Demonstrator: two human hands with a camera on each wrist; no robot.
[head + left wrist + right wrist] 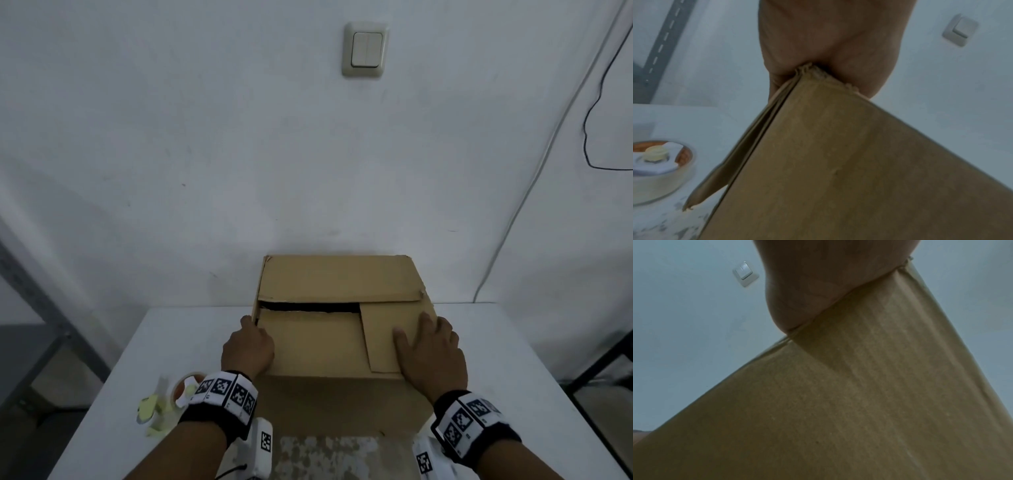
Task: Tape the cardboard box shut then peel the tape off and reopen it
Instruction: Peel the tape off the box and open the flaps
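A brown cardboard box (318,342) stands on the white table (137,342), its top flaps folded down with a dark slit left between them. My left hand (248,346) cups the box's near-left corner, fingers bent over the left edge; in the left wrist view the corner digs into the palm (828,40). Flat on the right-hand flap lies my right hand (428,349), fingers straight and pressing down. The right wrist view shows only the palm (828,280) on the cardboard (838,402). A tape roll (185,387) sits left of the box (838,162), by my left wrist.
Crumpled yellowish tape scraps (150,407) lie beside the tape roll (659,170). The box stands close to the white wall, which carries a light switch (365,49) and a black cable (589,137). A grey metal shelf (34,308) stands left of the table, a black frame (609,363) right.
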